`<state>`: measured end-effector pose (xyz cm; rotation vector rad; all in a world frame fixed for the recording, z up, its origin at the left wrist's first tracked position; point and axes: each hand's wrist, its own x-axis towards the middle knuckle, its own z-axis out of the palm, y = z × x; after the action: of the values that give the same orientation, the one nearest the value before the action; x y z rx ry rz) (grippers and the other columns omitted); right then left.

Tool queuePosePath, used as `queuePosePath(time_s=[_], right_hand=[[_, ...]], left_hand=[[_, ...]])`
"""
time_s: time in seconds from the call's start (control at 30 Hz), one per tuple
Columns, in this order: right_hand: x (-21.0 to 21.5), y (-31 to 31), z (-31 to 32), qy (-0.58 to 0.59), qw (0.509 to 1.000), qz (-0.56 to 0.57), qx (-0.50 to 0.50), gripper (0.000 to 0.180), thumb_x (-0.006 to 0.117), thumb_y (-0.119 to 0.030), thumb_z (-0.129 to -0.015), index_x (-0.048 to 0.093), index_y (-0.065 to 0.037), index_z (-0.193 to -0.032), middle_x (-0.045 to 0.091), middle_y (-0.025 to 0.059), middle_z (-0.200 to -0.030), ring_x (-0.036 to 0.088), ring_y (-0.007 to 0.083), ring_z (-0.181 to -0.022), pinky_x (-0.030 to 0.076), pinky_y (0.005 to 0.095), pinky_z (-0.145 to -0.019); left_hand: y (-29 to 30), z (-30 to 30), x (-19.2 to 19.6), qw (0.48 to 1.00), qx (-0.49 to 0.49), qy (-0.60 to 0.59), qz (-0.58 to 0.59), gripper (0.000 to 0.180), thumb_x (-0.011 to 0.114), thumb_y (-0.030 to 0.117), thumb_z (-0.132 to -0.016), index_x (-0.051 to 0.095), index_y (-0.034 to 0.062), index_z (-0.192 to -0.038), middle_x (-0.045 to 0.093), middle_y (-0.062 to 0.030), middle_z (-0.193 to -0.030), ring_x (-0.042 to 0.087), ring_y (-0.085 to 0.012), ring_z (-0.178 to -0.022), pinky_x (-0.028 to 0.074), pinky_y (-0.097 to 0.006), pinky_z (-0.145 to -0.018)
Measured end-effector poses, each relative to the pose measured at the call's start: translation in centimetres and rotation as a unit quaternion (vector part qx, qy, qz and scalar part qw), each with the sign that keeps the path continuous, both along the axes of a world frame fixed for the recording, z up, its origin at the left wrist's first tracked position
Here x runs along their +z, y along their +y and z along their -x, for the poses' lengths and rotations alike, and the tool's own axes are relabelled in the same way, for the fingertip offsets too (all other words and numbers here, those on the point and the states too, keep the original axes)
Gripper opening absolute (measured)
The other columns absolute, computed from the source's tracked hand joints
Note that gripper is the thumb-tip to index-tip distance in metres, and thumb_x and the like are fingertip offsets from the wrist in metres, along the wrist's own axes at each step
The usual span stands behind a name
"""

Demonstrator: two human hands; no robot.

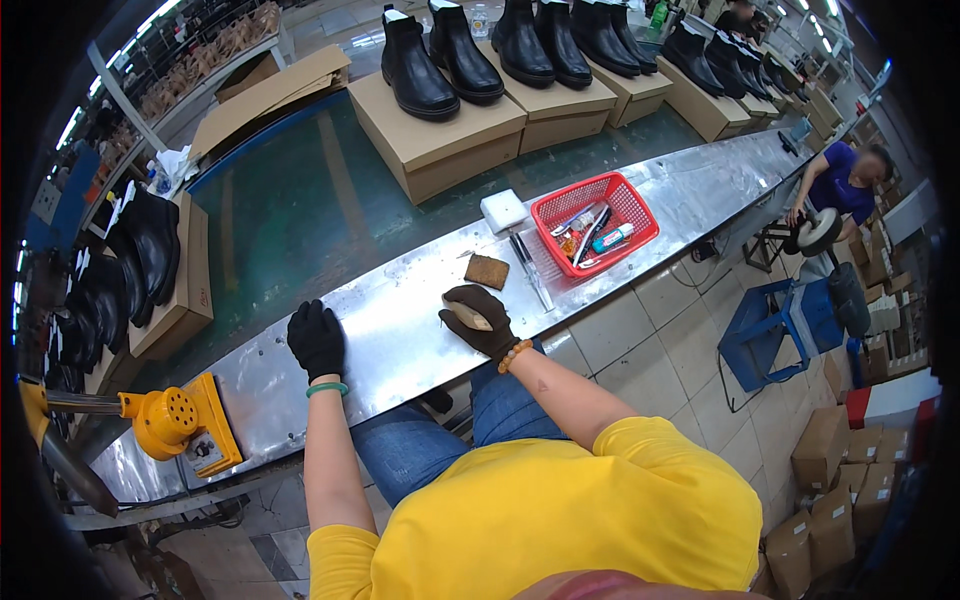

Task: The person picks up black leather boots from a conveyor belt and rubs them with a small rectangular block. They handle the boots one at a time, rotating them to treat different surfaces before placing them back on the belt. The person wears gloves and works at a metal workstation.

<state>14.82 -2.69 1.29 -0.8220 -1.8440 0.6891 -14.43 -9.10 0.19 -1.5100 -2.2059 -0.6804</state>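
Both my hands wear black gloves and rest on a long shiny metal ledge point(400, 345) beside a green conveyor belt point(300, 200). My left hand point(316, 338) lies fist-like on the metal and holds nothing I can see. My right hand point(480, 318) is closed over a small pale block point(468, 317) pressed against the ledge. A brown square pad point(487, 271) lies just beyond my right hand. Black ankle boots point(437, 60) stand on cardboard boxes point(437, 135) on the belt.
A red plastic basket point(596, 222) with small tools sits right of a white block point(503, 210). A yellow heat gun point(170, 420) is mounted at the ledge's left end. More black boots point(130, 270) on boxes at left. Another person point(845, 180) works at far right; stacked cartons point(850, 470) on the floor.
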Motion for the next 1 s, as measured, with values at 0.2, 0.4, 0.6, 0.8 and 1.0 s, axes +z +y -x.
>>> queuePosePath(time_s=[0.2, 0.4, 0.6, 0.8, 1.0], right_hand=[[-0.6, 0.2, 0.2, -0.019, 1.000, -0.022, 0.000, 0.030, 0.075, -0.021, -0.073, 0.062, -0.007, -0.096, 0.063, 0.0103, -0.093, 0.062, 0.0275, -0.086, 0.050, 0.0358, -0.076], [-1.4, 0.7, -0.1, -0.039, 0.995, -0.091, 0.004, 0.026, 0.074, -0.013, -0.073, 0.065, -0.005, -0.096, 0.065, 0.0112, -0.094, 0.062, 0.0282, -0.088, 0.049, 0.0367, -0.080], [-1.3, 0.3, 0.0, -0.039, 0.999, -0.010, -0.010, 0.026, 0.075, -0.007, -0.071, 0.065, -0.005, -0.096, 0.067, 0.0114, -0.092, 0.064, 0.0262, -0.086, 0.050, 0.0354, -0.080], [-1.5, 0.3, 0.2, -0.032, 0.999, 0.023, -0.007, 0.023, 0.074, -0.007, -0.072, 0.066, -0.003, -0.093, 0.067, 0.0115, -0.090, 0.064, 0.0258, -0.084, 0.049, 0.0350, -0.079], [-0.8, 0.3, 0.6, -0.055, 0.997, -0.046, -0.016, 0.013, 0.068, -0.009, -0.078, 0.065, -0.002, -0.089, 0.065, 0.0077, -0.081, 0.060, 0.0175, -0.071, 0.048, 0.0311, -0.068]], left_hand=[[-0.1, 0.3, -0.3, 1.000, 0.010, -0.008, 0.021, 0.028, 0.061, 0.024, -0.079, 0.064, 0.0079, -0.102, 0.062, -0.0160, -0.108, 0.057, -0.0336, -0.101, 0.044, -0.046, -0.089], [0.4, 1.0, -1.4, 1.000, -0.005, 0.006, -0.005, 0.026, 0.059, 0.023, -0.077, 0.063, 0.0047, -0.095, 0.063, -0.0165, -0.106, 0.056, -0.0344, -0.101, 0.043, -0.045, -0.090], [-0.3, 0.0, 0.8, 0.998, -0.018, -0.060, -0.005, 0.018, 0.062, 0.024, -0.076, 0.058, 0.0071, -0.081, 0.060, -0.0131, -0.084, 0.056, -0.0332, -0.085, 0.045, -0.046, -0.075], [-0.5, -0.2, 0.8, 0.998, 0.008, -0.056, 0.023, 0.017, 0.062, 0.025, -0.077, 0.060, 0.0087, -0.082, 0.060, -0.0111, -0.082, 0.057, -0.0314, -0.083, 0.046, -0.044, -0.073], [-0.7, 0.4, -0.1, 0.992, 0.005, -0.100, -0.070, 0.021, 0.060, 0.025, -0.079, 0.064, 0.0072, -0.089, 0.062, -0.0108, -0.084, 0.059, -0.0291, -0.082, 0.048, -0.041, -0.073]])
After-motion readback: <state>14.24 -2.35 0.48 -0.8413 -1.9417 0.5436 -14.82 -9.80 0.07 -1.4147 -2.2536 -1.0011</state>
